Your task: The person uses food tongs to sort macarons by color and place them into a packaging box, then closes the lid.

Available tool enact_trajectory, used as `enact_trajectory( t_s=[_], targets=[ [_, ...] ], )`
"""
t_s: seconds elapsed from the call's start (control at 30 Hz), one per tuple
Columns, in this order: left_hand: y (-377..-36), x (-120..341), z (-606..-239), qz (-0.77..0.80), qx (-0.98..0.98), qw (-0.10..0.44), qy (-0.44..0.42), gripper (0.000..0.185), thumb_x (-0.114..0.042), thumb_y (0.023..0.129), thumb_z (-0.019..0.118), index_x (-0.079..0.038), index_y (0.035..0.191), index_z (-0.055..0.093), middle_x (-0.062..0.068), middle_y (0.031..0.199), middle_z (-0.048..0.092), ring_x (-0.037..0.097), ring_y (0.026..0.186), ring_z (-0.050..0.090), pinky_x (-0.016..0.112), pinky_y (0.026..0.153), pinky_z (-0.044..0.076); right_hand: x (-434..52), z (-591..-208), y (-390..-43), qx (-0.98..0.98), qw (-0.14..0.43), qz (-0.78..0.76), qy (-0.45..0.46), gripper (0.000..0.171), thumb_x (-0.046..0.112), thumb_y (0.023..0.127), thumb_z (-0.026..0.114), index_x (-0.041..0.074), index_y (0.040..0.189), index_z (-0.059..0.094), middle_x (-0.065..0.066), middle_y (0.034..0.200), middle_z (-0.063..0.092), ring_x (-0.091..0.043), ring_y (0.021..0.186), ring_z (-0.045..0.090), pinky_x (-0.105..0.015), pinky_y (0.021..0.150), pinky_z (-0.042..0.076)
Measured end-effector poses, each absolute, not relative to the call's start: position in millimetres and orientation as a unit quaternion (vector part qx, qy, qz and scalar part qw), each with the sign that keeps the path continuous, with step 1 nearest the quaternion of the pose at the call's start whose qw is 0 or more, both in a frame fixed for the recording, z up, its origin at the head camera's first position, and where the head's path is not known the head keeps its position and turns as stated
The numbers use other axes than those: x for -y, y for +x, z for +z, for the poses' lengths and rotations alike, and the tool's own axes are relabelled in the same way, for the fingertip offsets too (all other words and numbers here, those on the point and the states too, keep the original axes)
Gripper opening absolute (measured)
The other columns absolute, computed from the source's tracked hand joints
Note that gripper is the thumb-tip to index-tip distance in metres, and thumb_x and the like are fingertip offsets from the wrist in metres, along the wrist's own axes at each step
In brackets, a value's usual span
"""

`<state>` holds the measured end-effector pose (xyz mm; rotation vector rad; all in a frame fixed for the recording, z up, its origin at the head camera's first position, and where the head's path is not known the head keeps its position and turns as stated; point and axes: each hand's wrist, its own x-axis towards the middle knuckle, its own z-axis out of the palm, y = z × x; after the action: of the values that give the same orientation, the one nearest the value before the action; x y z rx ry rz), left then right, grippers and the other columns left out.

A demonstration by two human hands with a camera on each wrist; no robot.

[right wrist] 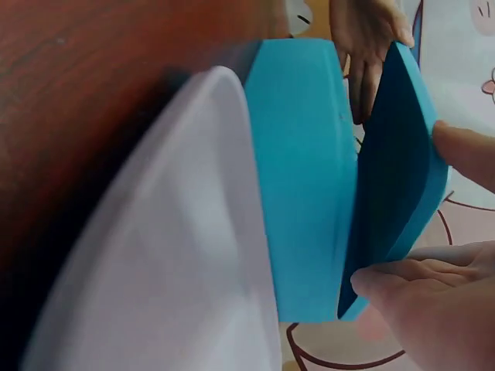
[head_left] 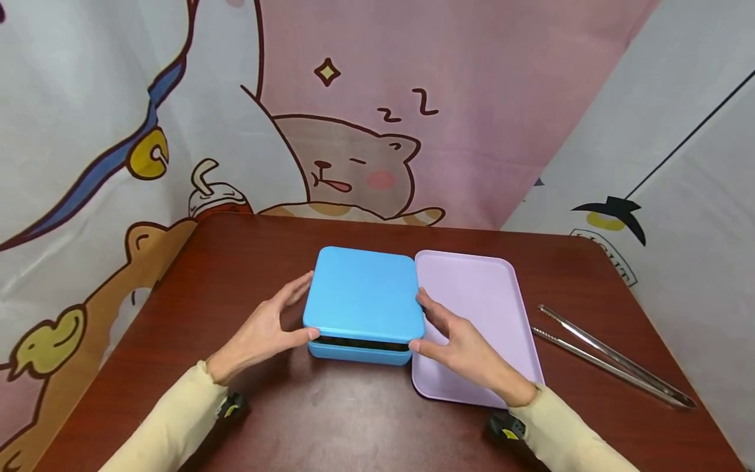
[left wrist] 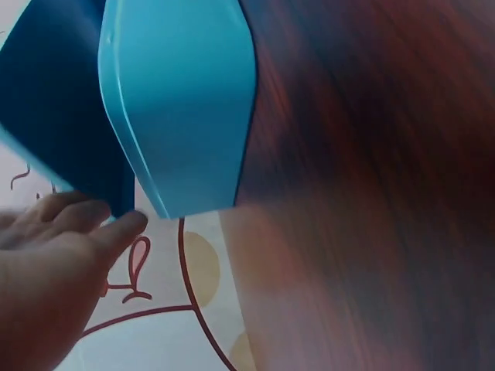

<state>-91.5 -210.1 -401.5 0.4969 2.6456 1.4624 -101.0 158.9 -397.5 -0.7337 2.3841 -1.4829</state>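
Observation:
A blue lid [head_left: 364, 292] lies tilted over a matching blue box [head_left: 360, 354], its front edge raised so a dark gap shows. My left hand [head_left: 272, 328] grips the lid's left side, thumb at the front corner and fingers farther back. On the opposite side my right hand [head_left: 463, 342] holds the lid the same way. From the right wrist, the lid [right wrist: 398, 166] stands apart from the box [right wrist: 302, 178] along the near side, while the far edges stay close together. The box's contents are hidden in shadow.
A lilac tray [head_left: 478, 282] lies directly right of the box, partly under my right forearm. Metal tongs [head_left: 613, 357] rest farther right on the brown table [head_left: 259, 419]. A printed cartoon curtain [head_left: 472, 118] hangs behind and around the table.

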Motion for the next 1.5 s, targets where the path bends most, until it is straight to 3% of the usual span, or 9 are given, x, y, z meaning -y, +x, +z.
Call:
enact_trajectory(
  t_s=[0.17, 0.37, 0.67, 1.33, 1.5],
  targets=[
    [-97, 216, -406, 0.439, -0.877, 0.081, 0.175, 0.106, -0.048, 0.085, 0.083, -0.022, 0.168, 0.021, 0.001, 0.169, 0.027, 0.028, 0.151, 0.036, 0.061, 0.117, 0.032, -156, -404, -98, -0.839, 0.107, -0.466, -0.260, 0.087, 0.027, 0.095, 0.079, -0.003, 0.161, 0.030, -0.014, 0.169, 0.022, -0.036, 0.148, 0.037, -0.048, 0.114, 0.036],
    [-99, 218, -412, 0.421, -0.880, 0.111, 0.188, 0.112, -0.046, 0.084, 0.085, -0.013, 0.168, 0.017, 0.009, 0.169, 0.025, 0.032, 0.151, 0.035, 0.059, 0.116, 0.035, -154, -406, -95, -0.857, 0.095, -0.431, -0.267, 0.085, 0.028, 0.095, 0.078, -0.003, 0.160, 0.033, -0.013, 0.168, 0.024, -0.032, 0.148, 0.037, -0.051, 0.114, 0.037],
    [-103, 215, -415, 0.360, -0.907, 0.097, 0.197, 0.112, -0.045, 0.083, 0.086, -0.008, 0.166, 0.021, 0.016, 0.167, 0.029, 0.036, 0.149, 0.038, 0.059, 0.115, 0.037, -155, -405, -99, -0.865, 0.100, -0.416, -0.264, 0.086, 0.025, 0.093, 0.080, -0.004, 0.159, 0.034, -0.012, 0.168, 0.024, -0.029, 0.148, 0.037, -0.049, 0.114, 0.038],
    [-105, 215, -413, 0.357, -0.903, 0.105, 0.215, 0.112, -0.045, 0.083, 0.087, -0.004, 0.165, 0.022, 0.013, 0.169, 0.024, 0.033, 0.151, 0.034, 0.056, 0.116, 0.037, -154, -407, -98, -0.888, 0.078, -0.351, -0.287, 0.081, 0.029, 0.094, 0.079, -0.007, 0.155, 0.040, -0.018, 0.167, 0.026, -0.031, 0.147, 0.040, -0.051, 0.109, 0.044],
    [-107, 215, -408, 0.331, -0.916, 0.092, 0.210, 0.110, -0.056, 0.085, 0.081, -0.005, 0.165, 0.025, 0.012, 0.169, 0.025, 0.034, 0.151, 0.034, 0.058, 0.116, 0.036, -155, -396, -105, -0.904, 0.074, -0.310, -0.286, 0.083, 0.038, 0.093, 0.079, -0.005, 0.154, 0.043, -0.018, 0.166, 0.030, -0.034, 0.144, 0.045, -0.052, 0.109, 0.045]
  ],
)
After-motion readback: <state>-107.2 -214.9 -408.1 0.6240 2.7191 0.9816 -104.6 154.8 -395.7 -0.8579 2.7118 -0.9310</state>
